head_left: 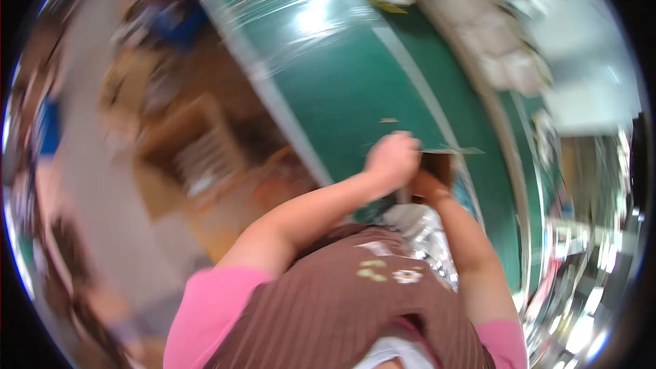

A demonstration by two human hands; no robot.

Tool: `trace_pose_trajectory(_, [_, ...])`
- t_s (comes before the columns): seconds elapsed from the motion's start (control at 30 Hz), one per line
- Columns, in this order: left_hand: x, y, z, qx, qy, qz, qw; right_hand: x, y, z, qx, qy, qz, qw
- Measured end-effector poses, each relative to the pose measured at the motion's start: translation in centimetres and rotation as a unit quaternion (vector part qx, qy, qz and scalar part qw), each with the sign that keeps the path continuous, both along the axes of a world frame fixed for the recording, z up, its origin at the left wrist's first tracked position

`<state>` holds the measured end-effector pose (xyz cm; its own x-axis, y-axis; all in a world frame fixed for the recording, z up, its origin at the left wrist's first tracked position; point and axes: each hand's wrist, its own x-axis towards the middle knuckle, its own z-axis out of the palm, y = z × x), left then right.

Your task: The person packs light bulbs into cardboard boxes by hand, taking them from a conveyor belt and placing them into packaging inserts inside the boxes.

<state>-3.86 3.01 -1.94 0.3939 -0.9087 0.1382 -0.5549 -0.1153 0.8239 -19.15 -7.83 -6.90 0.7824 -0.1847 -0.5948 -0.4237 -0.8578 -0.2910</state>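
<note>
My left hand [394, 159] is above the green tabletop with its fingers curled closed. What it grips, if anything, is hidden. Just to its right, my right hand [429, 186] is at a small brown cardboard box [438, 167], its fingers out of sight against the cardboard. A thin clear strip [459, 151], perhaps tape, crosses the box's top edge. Below my hands lies crinkled silvery plastic [430, 232], close to my brown apron. The picture is smeared by motion.
The green table [328, 89] carries pale strips and shiny film at its far end. Wrapped white packs [509, 68] line the right side behind a rail. On the left, an open cardboard carton [154, 184] holds pale items, with more cartons beyond.
</note>
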Motion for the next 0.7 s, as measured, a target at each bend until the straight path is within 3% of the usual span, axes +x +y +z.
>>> trace_pose_trajectory(0.07, [0.0, -0.3, 0.0, 0.036, -0.016, 0.017, 0.999, -0.2, 0.6, -2.2, -0.134, 0.058, 0.03, 0.989])
trace_pose_trajectory(0.1, [0.1, -0.3, 1.9, 0.119, -0.012, 0.004, 0.993, 0.7, 2.1, 0.2, -0.098, -0.03, -0.112, 0.988])
trace_pose_trajectory(0.13, [0.2, -0.6, 2.0, 0.1, 0.009, 0.0, 0.995, 1.7, 4.2, 10.8, -0.045, -0.066, -0.247, 0.966])
trace_pose_trajectory(0.17, [0.6, -1.0, 1.2, 0.092, 0.036, -0.002, 0.995, 0.7, 5.5, 12.0, -0.115, -0.142, -0.296, 0.937])
trace_pose_trajectory(0.23, [1.9, -2.1, -3.2, 0.02, 0.019, -0.099, 0.995, -3.3, 7.6, 12.8, -0.107, -0.234, -0.37, 0.893])
trace_pose_trajectory(0.3, [1.6, -2.2, -1.2, 0.007, 0.08, -0.094, 0.992, -6.4, 10.1, 14.2, -0.089, -0.283, -0.438, 0.848])
trace_pose_trajectory(0.57, [1.7, -4.1, -1.2, 0.078, 0.087, -0.103, 0.988, -23.3, 22.5, 7.0, -0.246, -0.208, -0.629, 0.707])
trace_pose_trajectory(0.7, [0.8, -4.4, -0.1, 0.104, 0.154, -0.149, 0.971, -27.7, 26.3, 2.2, -0.227, -0.193, -0.688, 0.662])
